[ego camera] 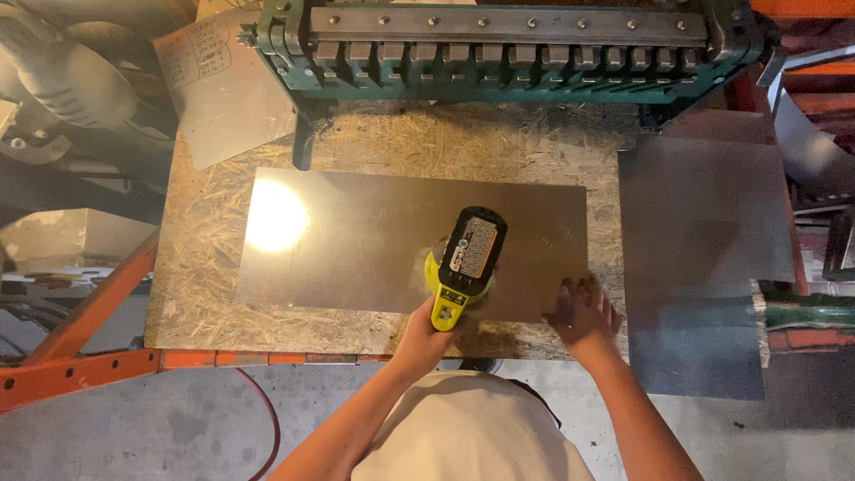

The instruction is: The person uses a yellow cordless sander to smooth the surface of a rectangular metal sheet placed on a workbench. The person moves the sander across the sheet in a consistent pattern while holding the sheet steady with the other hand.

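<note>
Both forearms reach up from the near edge of the view. Left hand (426,334) has its grip wrapped around the handle of a yellow-green cordless sander (465,267), whose black battery pack faces up. That tool stands on a metal sheet (356,240), right of the sheet's middle and toward its near edge. Right hand (583,312) lies flat with fingers spread, its grip wide and holding nothing, pressing on the sheet's near right corner. A bright glare of light sits on the left part of the sheet. It lies flat on a chipboard counter (205,294). At the far edge of the counter stands a green machine (508,44) with a row of steel fingers. Right of the counter lie more grey sheets (704,232). An orange frame (89,356) runs along the near left.
</note>
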